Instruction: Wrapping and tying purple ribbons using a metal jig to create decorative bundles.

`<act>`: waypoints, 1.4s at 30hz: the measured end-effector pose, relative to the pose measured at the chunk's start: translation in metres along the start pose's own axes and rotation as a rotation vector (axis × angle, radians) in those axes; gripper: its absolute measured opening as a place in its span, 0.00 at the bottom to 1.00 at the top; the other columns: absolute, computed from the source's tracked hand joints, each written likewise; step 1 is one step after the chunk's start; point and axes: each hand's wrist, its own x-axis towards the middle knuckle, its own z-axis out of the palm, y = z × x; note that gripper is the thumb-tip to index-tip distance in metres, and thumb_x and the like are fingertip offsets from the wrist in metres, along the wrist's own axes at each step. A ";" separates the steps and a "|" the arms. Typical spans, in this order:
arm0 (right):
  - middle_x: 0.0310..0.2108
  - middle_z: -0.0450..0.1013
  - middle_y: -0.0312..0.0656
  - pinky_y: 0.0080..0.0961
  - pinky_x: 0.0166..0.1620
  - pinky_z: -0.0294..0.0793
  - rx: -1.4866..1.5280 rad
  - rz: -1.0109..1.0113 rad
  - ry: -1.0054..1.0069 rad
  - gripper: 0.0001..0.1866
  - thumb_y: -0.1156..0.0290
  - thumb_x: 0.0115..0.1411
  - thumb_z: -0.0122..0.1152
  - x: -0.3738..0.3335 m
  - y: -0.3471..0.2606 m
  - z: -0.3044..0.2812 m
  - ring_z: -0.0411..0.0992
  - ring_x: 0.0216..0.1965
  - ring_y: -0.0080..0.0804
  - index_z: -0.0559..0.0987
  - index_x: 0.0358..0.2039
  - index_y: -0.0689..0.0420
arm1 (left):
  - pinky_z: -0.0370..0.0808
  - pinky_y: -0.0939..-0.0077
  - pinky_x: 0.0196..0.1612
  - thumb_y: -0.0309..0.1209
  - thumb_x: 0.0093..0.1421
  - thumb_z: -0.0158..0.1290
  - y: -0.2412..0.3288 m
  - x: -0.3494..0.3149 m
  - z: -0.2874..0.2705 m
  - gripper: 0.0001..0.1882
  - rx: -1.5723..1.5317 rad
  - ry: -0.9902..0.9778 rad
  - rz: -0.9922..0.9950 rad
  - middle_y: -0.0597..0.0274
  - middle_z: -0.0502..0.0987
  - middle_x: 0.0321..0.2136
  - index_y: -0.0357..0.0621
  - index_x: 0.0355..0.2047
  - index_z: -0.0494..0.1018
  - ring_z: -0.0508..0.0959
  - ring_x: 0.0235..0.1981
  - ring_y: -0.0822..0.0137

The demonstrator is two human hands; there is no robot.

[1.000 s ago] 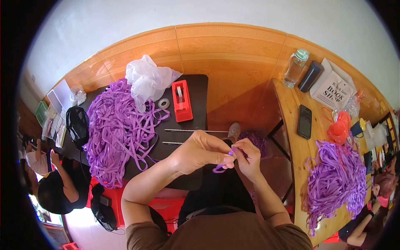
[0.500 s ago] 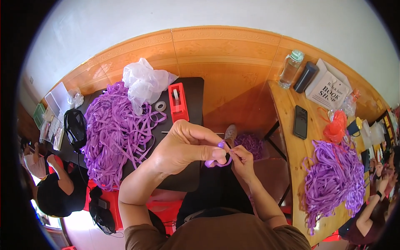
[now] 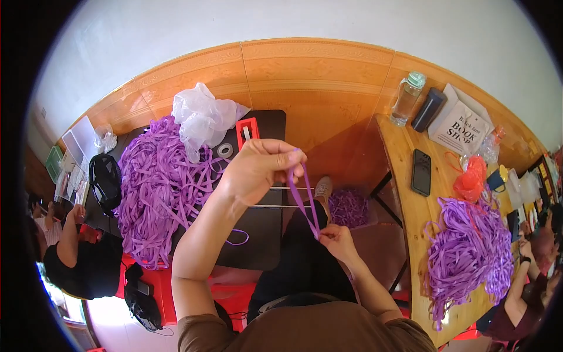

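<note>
My left hand [image 3: 249, 173] pinches the upper end of a narrow purple ribbon [image 3: 299, 196] between thumb and fingers. From there the ribbon hangs in a long, slim loop down to my right hand [image 3: 339, 242], whose fingertips are closed on its lower end. Behind the ribbon, thin light rods [image 3: 284, 206] stick out past the edge of the dark table [image 3: 258, 243]. A large heap of purple ribbons [image 3: 152, 193] covers the left of that table. A small purple loop [image 3: 239, 237] shows near its front edge, beside my left forearm.
A red tape dispenser [image 3: 247, 126], a tape roll [image 3: 224, 151] and a white plastic bag [image 3: 205, 120] lie behind the heap. On the wooden table [image 3: 404, 149] are a phone [image 3: 421, 171], bottles and more ribbons [image 3: 469, 252]. A container of purple ribbons [image 3: 350, 208] stands below. Other people sit at both sides.
My left hand has moved up and away from my right hand, drawing the bunched purple ribbon into a long loop. My right hand has moved slightly lower. The thin rods are more exposed.
</note>
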 end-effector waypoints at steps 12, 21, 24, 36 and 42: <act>0.22 0.72 0.37 0.16 0.30 0.69 0.274 0.176 -0.228 0.03 0.79 0.49 0.64 -0.040 -0.025 -0.015 0.71 0.26 0.19 0.80 0.26 0.65 | 0.74 0.60 0.48 0.20 0.57 0.50 -0.051 0.035 -0.025 0.23 -0.331 -0.048 -0.089 0.41 0.72 0.48 0.38 0.54 0.64 0.77 0.44 0.51; 0.25 0.74 0.38 0.16 0.32 0.69 0.325 0.139 -0.296 0.04 0.80 0.49 0.65 -0.031 -0.039 -0.023 0.72 0.28 0.20 0.80 0.27 0.65 | 0.76 0.61 0.45 0.12 0.54 0.49 -0.064 0.033 -0.022 0.55 -0.038 -0.317 0.008 0.32 0.69 0.48 0.65 0.66 0.24 0.79 0.41 0.50; 0.25 0.74 0.37 0.16 0.31 0.70 0.318 0.139 -0.286 0.03 0.79 0.49 0.65 -0.031 -0.037 -0.024 0.72 0.27 0.20 0.80 0.26 0.65 | 0.77 0.63 0.43 0.12 0.53 0.50 -0.063 0.033 -0.019 0.57 0.029 -0.297 -0.009 0.33 0.69 0.47 0.67 0.65 0.21 0.79 0.40 0.52; 0.22 0.71 0.42 0.20 0.28 0.70 -0.052 -0.055 0.134 0.04 0.78 0.47 0.64 -0.027 -0.038 -0.023 0.72 0.22 0.26 0.79 0.25 0.64 | 0.78 0.76 0.33 0.10 0.52 0.48 -0.080 0.036 -0.008 0.58 0.235 -0.063 0.237 0.41 0.71 0.46 0.70 0.64 0.19 0.79 0.31 0.67; 0.22 0.71 0.42 0.21 0.27 0.69 -0.105 -0.081 0.143 0.03 0.78 0.47 0.64 -0.025 -0.044 -0.027 0.72 0.22 0.28 0.79 0.24 0.62 | 0.73 0.82 0.25 0.09 0.49 0.41 -0.074 0.031 -0.002 0.56 0.398 -0.010 0.276 0.44 0.73 0.42 0.70 0.65 0.22 0.79 0.28 0.69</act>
